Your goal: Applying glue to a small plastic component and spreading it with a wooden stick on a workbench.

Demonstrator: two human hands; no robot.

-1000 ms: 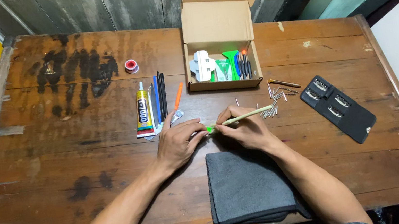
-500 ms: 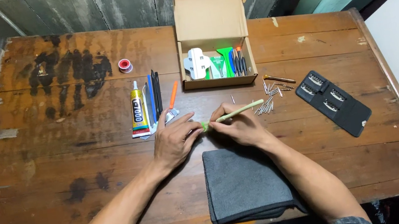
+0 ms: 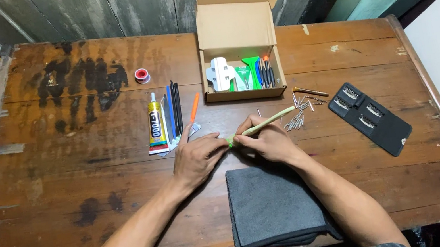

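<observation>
Both hands, left [image 3: 197, 158] and right [image 3: 268, 141], pinched a green stick [image 3: 262, 126]; its long axis pointed toward the desk's [image 3: 74, 230] far-right corner.

I'm counting: one cardboard box [image 3: 236, 23], one glue tube [image 3: 156, 128], one grey cloth [image 3: 273, 205], one black bit holder [image 3: 369, 118], one small red-white spool [image 3: 141, 75], one orange pry stick [image 3: 194, 107], two hands (scattered screwdriver bits [image 3: 300, 115] too small for counting).

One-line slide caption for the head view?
Both hands, left and right, hold a green tool above a grey cloth on a wooden table.
</observation>
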